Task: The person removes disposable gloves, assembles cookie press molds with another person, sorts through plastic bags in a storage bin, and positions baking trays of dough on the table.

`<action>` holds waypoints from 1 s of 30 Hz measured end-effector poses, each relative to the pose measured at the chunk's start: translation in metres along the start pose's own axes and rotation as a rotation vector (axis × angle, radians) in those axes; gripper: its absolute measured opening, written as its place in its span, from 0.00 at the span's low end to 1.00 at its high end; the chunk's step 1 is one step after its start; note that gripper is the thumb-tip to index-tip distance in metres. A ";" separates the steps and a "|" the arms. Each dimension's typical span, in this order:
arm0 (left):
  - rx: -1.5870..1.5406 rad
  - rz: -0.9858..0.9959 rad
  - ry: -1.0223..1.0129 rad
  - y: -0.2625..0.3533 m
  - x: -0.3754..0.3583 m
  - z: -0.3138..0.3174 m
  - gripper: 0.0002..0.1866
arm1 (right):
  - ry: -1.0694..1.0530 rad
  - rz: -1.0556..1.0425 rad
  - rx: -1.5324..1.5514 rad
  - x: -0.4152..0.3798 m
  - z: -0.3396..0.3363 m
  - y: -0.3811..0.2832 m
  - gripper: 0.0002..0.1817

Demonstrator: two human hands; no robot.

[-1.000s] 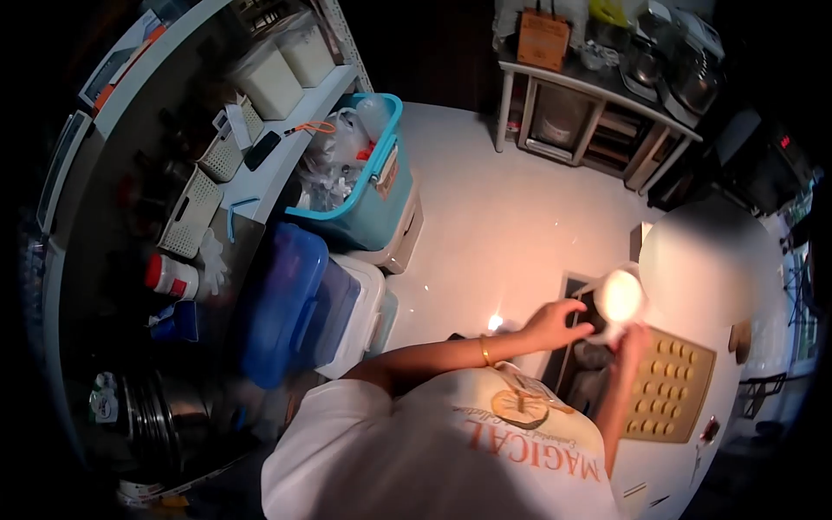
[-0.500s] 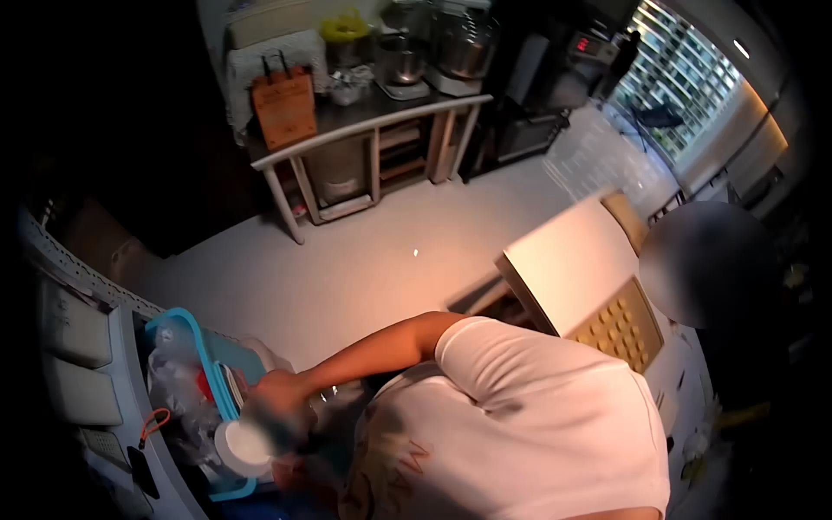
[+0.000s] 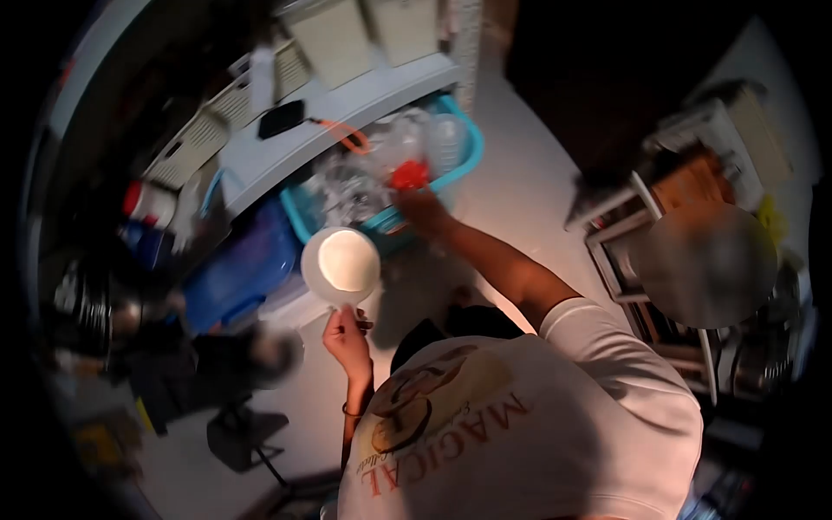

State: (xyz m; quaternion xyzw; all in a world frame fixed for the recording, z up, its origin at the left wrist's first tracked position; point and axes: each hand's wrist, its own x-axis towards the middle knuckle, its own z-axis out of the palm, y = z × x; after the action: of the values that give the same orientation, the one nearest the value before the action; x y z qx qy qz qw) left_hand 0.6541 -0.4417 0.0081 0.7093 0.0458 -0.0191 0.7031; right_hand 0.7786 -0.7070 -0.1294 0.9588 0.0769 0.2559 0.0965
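Observation:
My left hand is closed on the near edge of a round white bowl, which holds something pale and smooth. A dark band circles that wrist. My right arm stretches out to the teal basket, and my right hand is at its near rim, smeared by motion. Right at those fingertips is a bright red item; whether I grip it I cannot tell. Crumpled clear plastic and clear plastic containers fill the basket.
Behind the basket, a grey shelf carries a black phone-like object, an orange loop and white bins. A blue lidded box stands left of the basket. On the right is a rack; a black stool-like stand is lower left.
My view has swung left and down toward the basket. My left hand and the bowl now show plainly, apart from my right hand, which is at the red item instead of the stacked white pieces.

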 end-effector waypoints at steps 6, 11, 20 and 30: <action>0.046 -0.059 0.141 0.002 -0.050 -0.025 0.16 | 0.186 0.154 0.150 -0.003 0.011 -0.002 0.11; 0.128 -0.050 0.145 0.006 -0.076 -0.050 0.15 | 0.356 0.137 0.140 -0.032 -0.004 -0.008 0.10; 0.155 -0.043 -0.095 0.035 -0.020 -0.034 0.15 | -0.096 0.176 0.268 -0.118 -0.089 -0.036 0.23; 0.495 0.074 -0.178 0.044 0.043 0.034 0.09 | 0.108 0.594 0.496 -0.006 -0.123 0.052 0.25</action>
State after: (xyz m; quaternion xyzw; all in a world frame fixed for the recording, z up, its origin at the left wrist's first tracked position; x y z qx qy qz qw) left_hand 0.7019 -0.4742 0.0480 0.8564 -0.0483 -0.0660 0.5099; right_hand 0.7163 -0.7405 -0.0157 0.9186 -0.1397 0.2966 -0.2206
